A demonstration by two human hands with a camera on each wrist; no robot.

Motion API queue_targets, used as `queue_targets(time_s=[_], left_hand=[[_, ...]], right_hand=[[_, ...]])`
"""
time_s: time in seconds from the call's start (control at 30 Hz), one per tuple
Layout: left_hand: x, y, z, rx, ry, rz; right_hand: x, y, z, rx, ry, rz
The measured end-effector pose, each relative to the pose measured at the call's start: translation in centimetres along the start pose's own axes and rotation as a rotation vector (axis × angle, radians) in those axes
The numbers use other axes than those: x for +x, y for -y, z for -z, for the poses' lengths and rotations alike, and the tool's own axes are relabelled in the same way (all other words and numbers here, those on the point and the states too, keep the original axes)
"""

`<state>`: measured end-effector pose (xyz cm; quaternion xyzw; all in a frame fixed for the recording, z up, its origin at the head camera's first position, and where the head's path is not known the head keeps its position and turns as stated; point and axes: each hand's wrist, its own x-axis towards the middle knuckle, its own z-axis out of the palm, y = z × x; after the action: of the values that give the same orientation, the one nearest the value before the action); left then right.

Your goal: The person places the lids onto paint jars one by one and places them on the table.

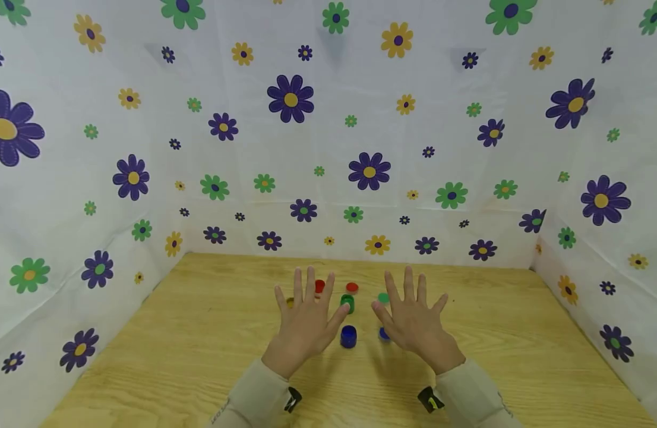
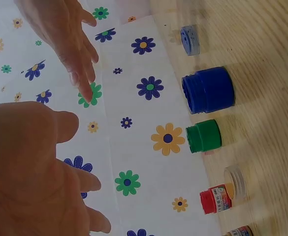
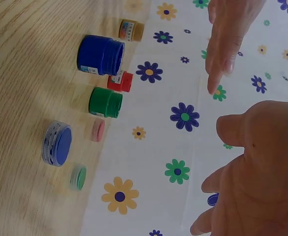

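Both hands hover over the table with fingers spread, palms down and nothing held. My left hand (image 1: 304, 327) is left of an uncapped blue paint jar (image 1: 348, 337) and partly covers a yellow paint jar (image 3: 132, 30). A green paint jar (image 1: 347, 304) stands behind the blue one, near the left thumb. Beyond the left fingers is a red paint jar (image 1: 319, 286). My right hand (image 1: 418, 327) partly hides a blue lid (image 3: 58, 143); a green lid (image 1: 383, 297) lies by its fingers. Farther back is a red lid (image 1: 352, 288).
In the left wrist view, a clear-rimmed lid (image 2: 236, 183) lies beside the red jar. The wooden table (image 1: 200, 333) is bounded at the back and sides by a white flower-print cloth (image 1: 328, 142).
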<state>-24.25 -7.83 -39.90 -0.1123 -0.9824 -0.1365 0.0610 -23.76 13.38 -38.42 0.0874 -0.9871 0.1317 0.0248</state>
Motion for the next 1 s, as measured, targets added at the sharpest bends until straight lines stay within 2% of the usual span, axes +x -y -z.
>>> queue_targets(time_s=[0.1, 0.2, 0.37, 0.43, 0.53, 0.63, 0.8, 1.0], left_hand=[[0.0, -0.1, 0.1, -0.015, 0.005, -0.007], [0.1, 0.1, 0.2, -0.056, 0.024, -0.056], [0.7, 0.8, 0.5, -0.232, 0.100, -0.186], [0.9, 1.2, 0.5, -0.317, 0.143, -0.211], [1.3, 1.8, 0.1, -0.415, 0.212, -0.202], [1.7, 2.2, -0.5, -0.460, 0.268, -0.166], [2.4, 2.2, -1.7, -0.465, 0.310, -0.130], [3.2, 2.2, -2.5, -0.447, 0.316, -0.121]], right_hand=[[0.0, 0.1, 0.1, 0.003, 0.004, -0.004], [0.1, 0.0, 0.1, -0.006, -0.001, -0.008], [0.3, -0.3, 0.2, -0.040, -0.055, 0.004], [0.3, -0.4, 0.4, -0.029, -0.087, 0.026], [0.6, -0.7, 0.5, 0.023, -0.089, 0.053], [1.0, -0.7, 0.6, 0.089, -0.021, 0.056], [1.5, -0.6, 0.8, 0.151, 0.071, 0.076], [2.0, -0.8, 0.3, 0.163, 0.089, 0.115]])
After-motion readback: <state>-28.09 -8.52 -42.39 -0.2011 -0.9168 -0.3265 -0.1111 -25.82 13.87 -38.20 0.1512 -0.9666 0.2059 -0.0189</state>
